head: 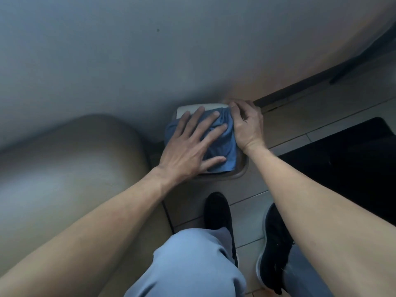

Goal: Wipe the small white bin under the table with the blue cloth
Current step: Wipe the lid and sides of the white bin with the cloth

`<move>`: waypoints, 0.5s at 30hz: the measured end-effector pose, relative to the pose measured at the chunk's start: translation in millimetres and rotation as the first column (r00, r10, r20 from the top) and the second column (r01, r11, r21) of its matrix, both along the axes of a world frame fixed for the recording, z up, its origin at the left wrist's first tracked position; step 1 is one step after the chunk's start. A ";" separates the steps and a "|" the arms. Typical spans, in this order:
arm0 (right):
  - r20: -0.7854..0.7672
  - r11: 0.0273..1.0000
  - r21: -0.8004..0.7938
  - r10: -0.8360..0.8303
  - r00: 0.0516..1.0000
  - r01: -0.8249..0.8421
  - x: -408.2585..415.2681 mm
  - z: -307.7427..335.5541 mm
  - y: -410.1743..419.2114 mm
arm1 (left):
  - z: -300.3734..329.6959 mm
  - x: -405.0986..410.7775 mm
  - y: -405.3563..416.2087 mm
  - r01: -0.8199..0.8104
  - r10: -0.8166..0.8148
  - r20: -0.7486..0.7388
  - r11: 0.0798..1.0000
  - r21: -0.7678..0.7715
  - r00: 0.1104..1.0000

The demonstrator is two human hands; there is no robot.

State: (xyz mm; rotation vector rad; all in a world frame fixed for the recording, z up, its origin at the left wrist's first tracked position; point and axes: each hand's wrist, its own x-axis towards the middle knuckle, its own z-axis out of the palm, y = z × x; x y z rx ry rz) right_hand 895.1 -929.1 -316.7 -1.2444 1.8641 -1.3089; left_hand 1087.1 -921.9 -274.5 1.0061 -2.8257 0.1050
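Flat and spread, the left hand presses the blue cloth down onto the top of the small white bin, fingers splayed across the fabric without closing round it. Just beside it, the right hand curls over the bin's far right corner, fingers bent on the rim and touching the cloth's edge. Nearest the camera, two black shoes stand on the tiled floor below light blue trousers. The bin sits on the floor, its far edge tucked under the grey table, with a tan cushioned seat to its left.
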 end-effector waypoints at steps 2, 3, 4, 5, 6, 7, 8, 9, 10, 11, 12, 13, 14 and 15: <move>-0.001 1.000 0.005 -0.006 1.000 0.006 -1.8 -1.4 -1.2 | 2.5 -4.1 -3.3 -0.036 0.037 -0.029 0.999 0.026 0.999; -0.005 1.000 0.004 -0.011 1.000 0.011 -2.3 -2.5 -1.6 | 4.6 -9.8 -3.0 -0.086 0.088 -0.047 0.995 0.045 0.995; -0.008 1.000 0.004 -0.012 1.000 0.012 -3.0 -3.2 -2.2 | 6.1 -17.2 -1.9 -0.142 0.145 -0.051 0.988 0.062 0.988; -0.008 1.000 0.006 -0.009 1.000 0.010 -3.5 -3.2 -2.5 | 6.8 -24.1 -0.5 -0.186 0.189 -0.045 0.980 0.071 0.981; -0.004 1.000 0.010 -0.008 1.000 0.008 -3.8 -3.0 -2.6 | 6.8 -28.8 0.4 -0.207 0.210 -0.038 0.976 0.073 0.977; 0.001 1.000 0.009 -0.008 1.000 0.008 -3.8 -2.5 -2.2 | 6.4 -29.6 1.0 -0.204 0.206 -0.035 0.976 0.072 0.978; 0.004 1.000 0.005 -0.011 1.000 0.011 -3.4 -2.0 -2.0 | 6.2 -26.3 0.6 -0.174 0.177 -0.036 0.982 0.067 0.984; 0.003 1.000 0.000 -0.016 1.000 0.016 -3.0 -1.6 -1.5 | 6.4 -20.1 -0.9 -0.119 0.121 -0.038 0.991 0.059 0.992; 0.002 1.000 -0.002 -0.020 1.000 0.020 -2.2 -0.9 -0.9 | 6.6 -12.5 -3.1 -0.055 0.057 -0.039 0.997 0.050 0.998; 0.000 1.000 0.001 -0.020 1.000 0.020 -1.5 -1.0 -0.6 | 6.4 -5.0 -5.6 -0.011 0.013 -0.044 0.999 0.050 0.999; -0.004 1.000 0.006 -0.019 1.000 0.019 -0.9 -1.4 -0.5 | 6.4 -0.1 -7.3 -0.010 0.014 -0.064 0.998 0.060 0.998; -0.009 1.000 0.011 -0.021 1.000 0.021 -1.3 -2.5 -0.8 | 6.6 -0.1 -7.9 -0.060 0.067 -0.095 0.996 0.072 0.993; -0.014 1.000 0.014 -0.022 1.000 0.022 -2.4 -3.8 -1.9 | 7.4 -4.6 -7.3 -0.139 0.148 -0.125 0.987 0.083 0.981; -0.014 1.000 0.017 -0.020 1.000 0.021 -3.3 -5.2 -3.0 | 8.4 -12.1 -5.6 -0.215 0.227 -0.137 0.972 0.092 0.964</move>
